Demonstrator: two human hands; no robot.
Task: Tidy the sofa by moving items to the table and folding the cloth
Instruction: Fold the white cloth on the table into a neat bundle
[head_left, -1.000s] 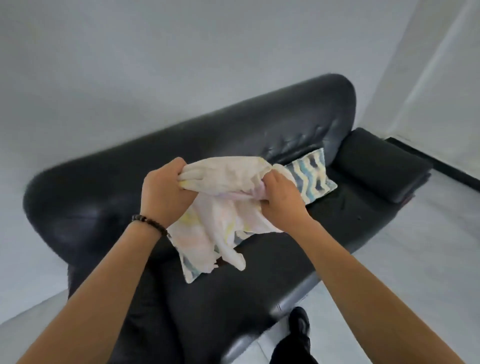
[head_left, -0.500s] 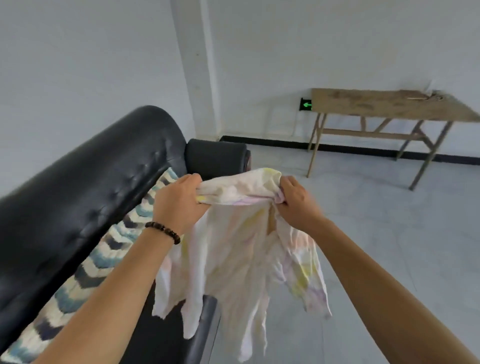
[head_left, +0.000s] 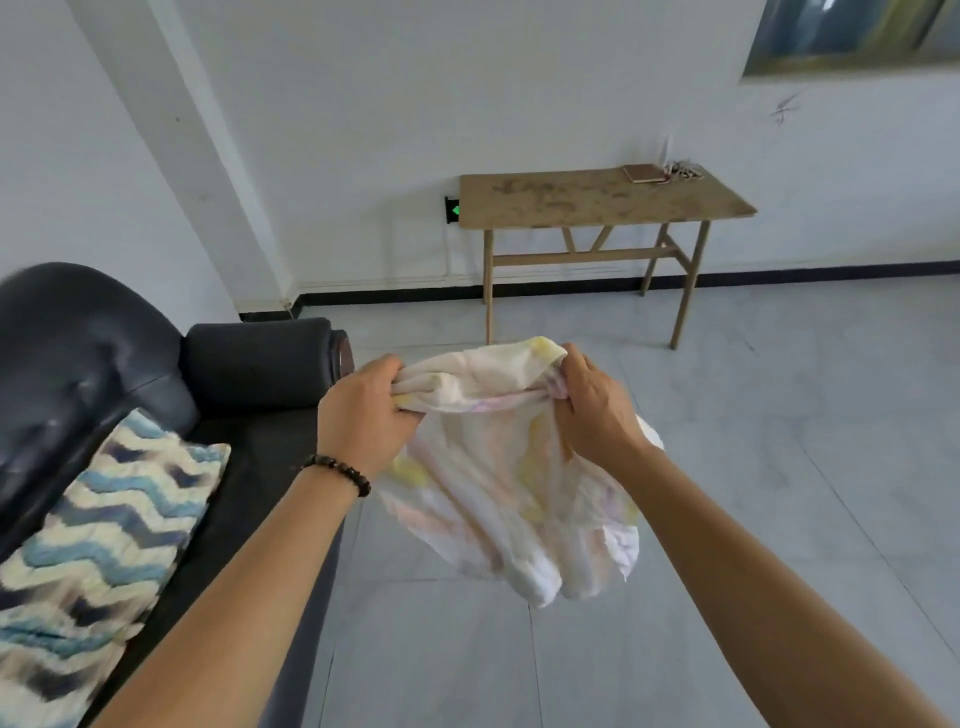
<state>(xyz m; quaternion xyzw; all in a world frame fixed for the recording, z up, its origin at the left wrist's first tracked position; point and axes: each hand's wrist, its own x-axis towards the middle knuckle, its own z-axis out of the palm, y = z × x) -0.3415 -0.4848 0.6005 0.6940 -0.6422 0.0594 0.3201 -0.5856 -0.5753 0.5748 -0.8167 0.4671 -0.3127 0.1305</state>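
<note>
Gripping the bunched cloth, left hand and right hand, fingertips hidden in its folds.

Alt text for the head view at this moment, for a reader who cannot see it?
The left hand and right hand grip the top edge of a pale pastel cloth, holding it up over a grey floor. A black sofa with a zigzag cushion is at left; a wooden table stands by the far wall.

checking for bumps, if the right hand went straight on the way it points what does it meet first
Only the cloth that the right hand already grips. Past that there is open floor, then probably the table, though depth is unclear.
</note>
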